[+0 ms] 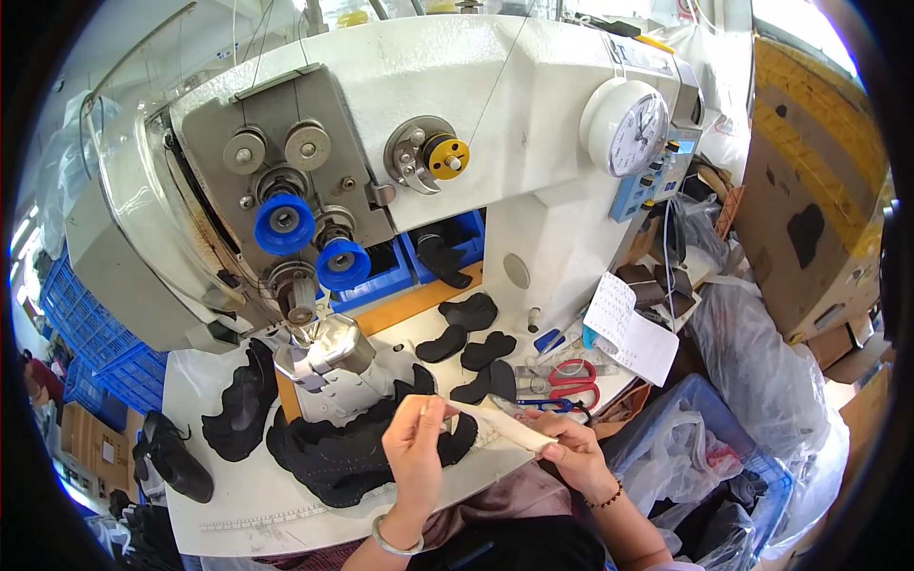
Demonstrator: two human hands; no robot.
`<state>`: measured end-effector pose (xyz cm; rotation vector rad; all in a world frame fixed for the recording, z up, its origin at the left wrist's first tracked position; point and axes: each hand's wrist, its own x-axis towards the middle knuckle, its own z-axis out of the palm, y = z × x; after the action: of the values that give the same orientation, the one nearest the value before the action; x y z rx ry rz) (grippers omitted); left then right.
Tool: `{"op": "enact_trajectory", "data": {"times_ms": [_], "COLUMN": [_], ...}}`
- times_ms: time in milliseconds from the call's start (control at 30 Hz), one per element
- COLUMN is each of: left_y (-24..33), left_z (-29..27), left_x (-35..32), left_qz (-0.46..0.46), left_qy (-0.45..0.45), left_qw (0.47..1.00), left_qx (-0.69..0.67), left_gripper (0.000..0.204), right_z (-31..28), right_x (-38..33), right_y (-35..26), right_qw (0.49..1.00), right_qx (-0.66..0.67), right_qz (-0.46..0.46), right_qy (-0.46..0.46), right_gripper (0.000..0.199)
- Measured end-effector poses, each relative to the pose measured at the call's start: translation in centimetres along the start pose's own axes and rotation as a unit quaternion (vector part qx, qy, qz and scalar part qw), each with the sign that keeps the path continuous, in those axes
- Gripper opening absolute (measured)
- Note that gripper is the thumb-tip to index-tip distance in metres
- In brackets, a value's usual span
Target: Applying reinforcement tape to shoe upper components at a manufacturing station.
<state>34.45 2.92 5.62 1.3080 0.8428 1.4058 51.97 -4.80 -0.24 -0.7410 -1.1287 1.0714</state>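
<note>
Your left hand [417, 447] and right hand [571, 455] are nearest, just in front of the sewing machine [419, 143]. Together they grasp a cream strip [495, 425]: your left fingers pinch its near end, your right fingers close round the other end, and it hangs clear of the table, stretched between your hands. Neither hand is loose; both are clenched on the strip.

As I judge it, the sewing on this piece has not begun. The strip is well short of the machine's needle area [309, 333], and the black shoe upper [352, 457] under your left hand lies flat on the white table [248, 519], not under the machine's foot. You seem to be readying the strip only.

Before the machine's base, several small black cut pieces [471, 347] lie loose, and another heap of black uppers [238, 404] sits to the machine's left. Red-handled scissors [571, 379] lie at the machine's right.
</note>
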Motion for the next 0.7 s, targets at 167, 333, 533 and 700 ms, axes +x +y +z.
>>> {"op": "enact_trajectory", "data": {"times_ms": [167, 333, 533, 700], "left_y": [-0.2, 1.5, 2.4, 1.1], "left_z": [-3.2, -1.7, -0.2, -0.9], "left_x": [3.1, 0.1, -0.7, -1.2], "left_qz": [0.021, -0.069, -0.098, -0.056], "left_qy": [0.155, -0.057, -0.115, -0.156], "left_qw": [0.977, 0.987, 0.978, 0.985], "left_qx": [-0.147, -0.136, -0.147, -0.048], "left_gripper": [0.021, 0.028, 0.022, 0.016], "right_z": [-2.6, -2.4, -2.0, -2.3], "right_x": [-0.6, -0.8, -0.4, -0.2], "right_y": [-0.4, -0.3, -1.2, -0.4], "right_qw": [0.970, 0.985, 0.994, 0.994], "right_qx": [0.156, 0.121, 0.038, -0.005], "right_qz": [-0.148, -0.097, -0.081, -0.097], "right_qy": [0.115, 0.071, 0.067, 0.044], "right_gripper": [0.015, 0.019, 0.021, 0.020]}}
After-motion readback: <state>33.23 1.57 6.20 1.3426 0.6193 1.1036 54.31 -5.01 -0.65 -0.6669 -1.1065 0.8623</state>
